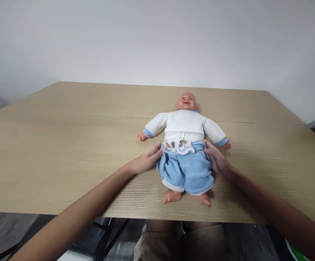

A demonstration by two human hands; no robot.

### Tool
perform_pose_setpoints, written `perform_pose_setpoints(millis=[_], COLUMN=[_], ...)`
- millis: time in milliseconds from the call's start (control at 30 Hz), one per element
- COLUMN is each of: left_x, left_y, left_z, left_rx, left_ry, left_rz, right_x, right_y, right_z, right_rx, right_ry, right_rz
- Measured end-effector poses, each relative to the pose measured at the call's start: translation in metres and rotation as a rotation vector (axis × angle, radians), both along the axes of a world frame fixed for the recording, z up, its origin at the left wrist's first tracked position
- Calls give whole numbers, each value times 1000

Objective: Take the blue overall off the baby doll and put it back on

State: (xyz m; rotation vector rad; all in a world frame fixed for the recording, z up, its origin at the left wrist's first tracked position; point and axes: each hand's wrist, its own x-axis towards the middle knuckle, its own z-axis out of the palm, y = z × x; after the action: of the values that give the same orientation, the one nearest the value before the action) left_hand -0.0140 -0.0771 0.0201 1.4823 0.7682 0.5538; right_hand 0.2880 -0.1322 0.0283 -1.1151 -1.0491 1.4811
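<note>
A baby doll [184, 121] lies on its back on the table, head away from me and bare feet toward me. It wears a white top with light blue cuffs and a pair of blue fleece shorts [186, 170]. Eyes and a curled white trim decorate the folded waistband. My left hand [148, 158] pinches the waistband at the doll's hip on the left side of the view. At the opposite hip, my right hand [216, 158] grips the same waistband, its fingers partly hidden by the cloth. A strip of white cloth shows between top and shorts.
The wooden table [65, 152] has a seam running across it and a front edge close to my lap. A pale wall [157, 43] stands behind it. Below the front edge are my knees, dark table legs and a grey floor [5, 228].
</note>
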Motion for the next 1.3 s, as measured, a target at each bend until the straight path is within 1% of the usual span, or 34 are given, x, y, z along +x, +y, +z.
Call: perform_pose_setpoints(millis=[167,267,400,467,567,633,700,767,800,833,900,967,1000,1033,1100,1167,1200,1300], left_x=[0,0,1,2,4,5,4,2,0,-2,-6,-9,-9,-8,-3,5,9,20], left_y=[4,5,4,3,1,0,-1,-1,-1,-1,1,6,9,13,22,31,34,41], left_z=[-10,-13,-9,-6,0,1,1,3,5,7,15,23,26,28,27,22,18,10], left_rx=[30,46,23,1,-68,-125,-130,-39,48,170,497,814,910,944,873,743,683,518], left_ry=[3,-38,-60,-68,-109,-165,-212,-180,-130,-66,65,143,156,153,123,89,71,1], left_rz=[32,35,25,20,2,-19,-62,-107,-110,-93,-18,50,61,53,31,46,75,172], right_x=[3,8,19,25,28,28,28,28,28,28,28,26,25,24,23,21,20,19], right_y=[3,6,12,13,10,5,-1,-4,-5,-4,0,8,13,18,27,33,33,30], right_z=[-1,-6,-18,-20,-15,-8,-1,5,8,10,14,17,17,17,14,11,10,10], right_rx=[14,54,118,152,229,310,404,486,527,578,716,866,911,919,819,691,663,711], right_ry=[-22,-56,-83,-112,-173,-241,-330,-416,-456,-495,-586,-687,-725,-740,-693,-627,-609,-608], right_rz=[-17,-57,-26,5,31,1,-39,-50,-42,-36,-42,-86,-122,-149,-154,-87,-43,41])
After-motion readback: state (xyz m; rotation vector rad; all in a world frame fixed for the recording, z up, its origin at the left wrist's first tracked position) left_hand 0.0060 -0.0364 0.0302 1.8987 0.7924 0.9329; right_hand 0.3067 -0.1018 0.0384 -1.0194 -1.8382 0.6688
